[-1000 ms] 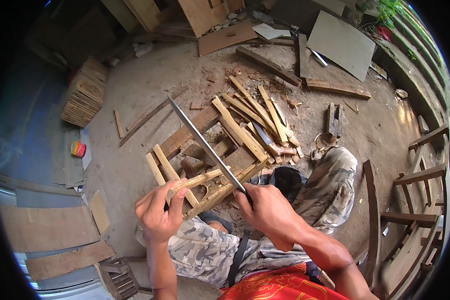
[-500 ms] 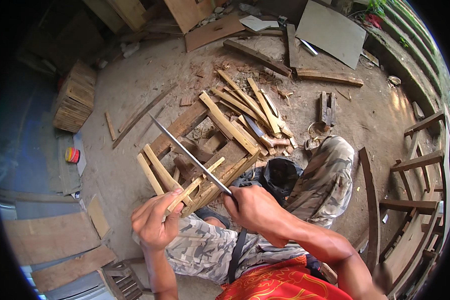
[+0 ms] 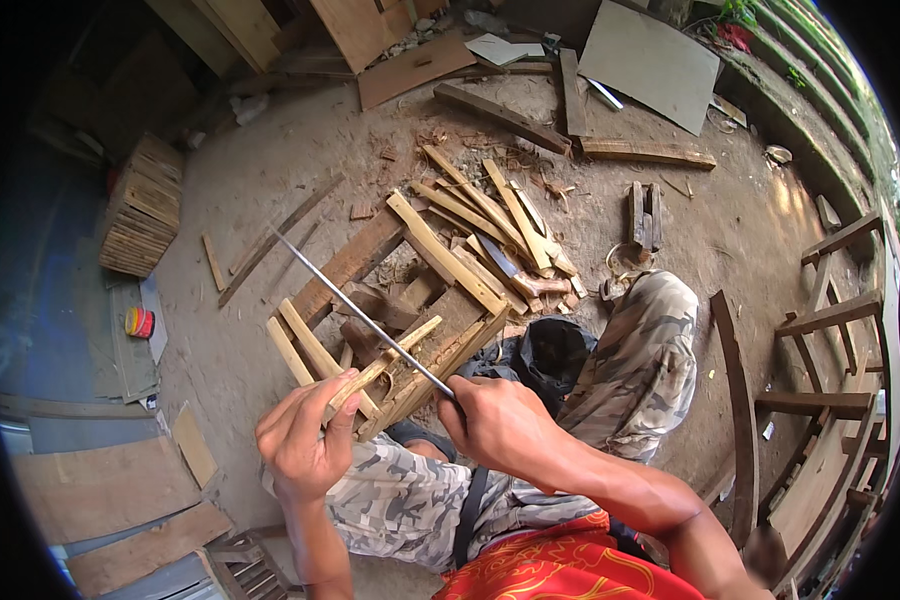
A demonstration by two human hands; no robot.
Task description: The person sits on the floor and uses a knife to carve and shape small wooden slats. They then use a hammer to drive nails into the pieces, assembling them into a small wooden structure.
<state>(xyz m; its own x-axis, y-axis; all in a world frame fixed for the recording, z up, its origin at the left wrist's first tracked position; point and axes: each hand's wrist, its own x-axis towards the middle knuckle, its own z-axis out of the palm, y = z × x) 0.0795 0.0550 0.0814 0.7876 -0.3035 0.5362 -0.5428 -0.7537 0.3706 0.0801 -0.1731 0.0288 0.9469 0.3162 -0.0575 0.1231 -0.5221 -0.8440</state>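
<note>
The left hand (image 3: 305, 440) is curled around one end of a thin stick (image 3: 385, 362). The fingers wrap it and the thumb presses on it. The right hand (image 3: 495, 425) is closed tight on the handle of a long blade (image 3: 360, 315). The blade lies across the stick and touches it near the middle. Its tip points up and away to the left.

Both hands are above the person's knees, in spotted trousers (image 3: 410, 500). The stick is in front of the knees, over a pile of wood (image 3: 450, 260) on the ground. A black bag (image 3: 545, 355) sits just right of the right hand. A stack of boards (image 3: 145, 205) stands far left of the pile.
</note>
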